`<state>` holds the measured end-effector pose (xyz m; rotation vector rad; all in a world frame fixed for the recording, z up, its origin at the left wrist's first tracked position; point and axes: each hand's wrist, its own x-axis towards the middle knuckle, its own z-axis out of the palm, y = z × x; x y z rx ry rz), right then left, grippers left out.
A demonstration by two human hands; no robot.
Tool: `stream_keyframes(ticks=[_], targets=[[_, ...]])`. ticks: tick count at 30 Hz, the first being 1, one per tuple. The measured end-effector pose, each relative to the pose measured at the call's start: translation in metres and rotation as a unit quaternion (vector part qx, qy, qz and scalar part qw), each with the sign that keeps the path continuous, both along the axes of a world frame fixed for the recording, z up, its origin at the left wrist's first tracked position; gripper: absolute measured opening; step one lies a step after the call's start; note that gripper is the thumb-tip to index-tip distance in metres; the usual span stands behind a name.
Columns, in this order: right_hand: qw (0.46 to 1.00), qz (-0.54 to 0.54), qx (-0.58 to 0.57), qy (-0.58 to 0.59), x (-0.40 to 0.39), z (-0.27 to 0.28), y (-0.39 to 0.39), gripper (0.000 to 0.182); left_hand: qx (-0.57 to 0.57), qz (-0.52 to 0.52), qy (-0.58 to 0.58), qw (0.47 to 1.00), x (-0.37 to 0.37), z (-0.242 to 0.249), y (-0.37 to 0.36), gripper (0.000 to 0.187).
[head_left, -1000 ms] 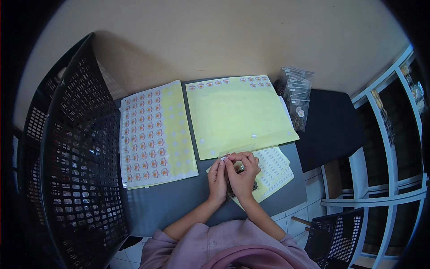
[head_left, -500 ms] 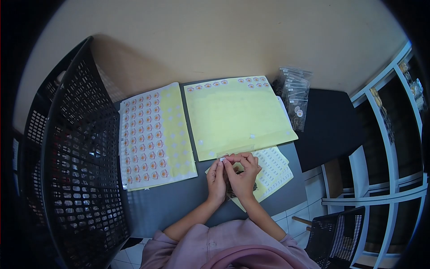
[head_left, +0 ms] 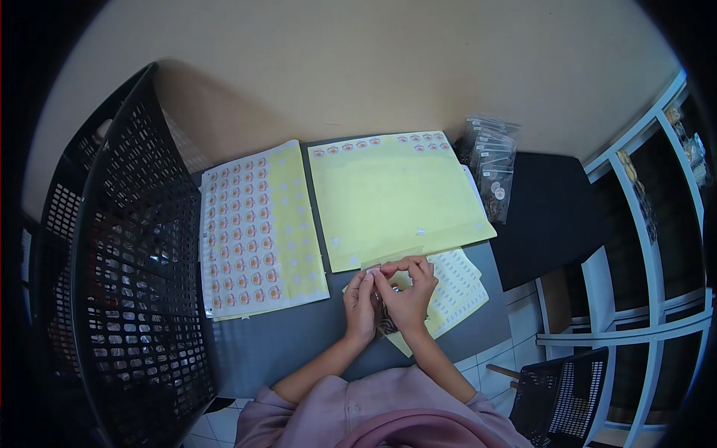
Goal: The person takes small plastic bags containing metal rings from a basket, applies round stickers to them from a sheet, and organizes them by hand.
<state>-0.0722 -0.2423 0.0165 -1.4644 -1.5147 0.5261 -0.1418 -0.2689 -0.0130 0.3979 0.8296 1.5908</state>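
A clear plastic bag [head_left: 386, 325] with dark contents lies under and between my hands, its transparent top edge showing beyond the fingers. My left hand [head_left: 360, 308] is closed on the bag's left side, thumb pointing up. My right hand [head_left: 408, 297] pinches near the same spot, its thumb meeting the left thumb and its fingers curled over. A small white label [head_left: 373, 271] shows at the two thumb tips. Partly under my right hand, yellow-backed sheets of small printed labels [head_left: 461, 287] rest on the grey table [head_left: 276, 351].
A sheet of round logo stickers [head_left: 243, 231] lies at left. Beyond my hands is a mostly bare yellow backing sheet [head_left: 396, 198]. Filled clear bags [head_left: 493, 168] overlap at back right. A tall black basket [head_left: 142, 261] stands left; white shelves [head_left: 650, 321] stand right.
My thumbs have shifted slightly at the bag's top, and the fingers of my right hand have opened out a little. The view has tipped slightly; the sheets have not moved.
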Motion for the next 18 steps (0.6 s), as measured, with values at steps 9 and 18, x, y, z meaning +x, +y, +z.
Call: stream_keyframes(ticks=[9,18], targets=[[0.999,0.028,-0.003,0.022,0.015,0.004,-0.003,0.018,0.016,-0.018,0.062,0.998,0.0,-0.009,-0.001,0.022],[0.985,0.041,0.17,0.008,0.071,0.023,0.08,0.015,-0.01,-0.028,0.094,0.995,-0.004,0.003,-0.001,0.015]])
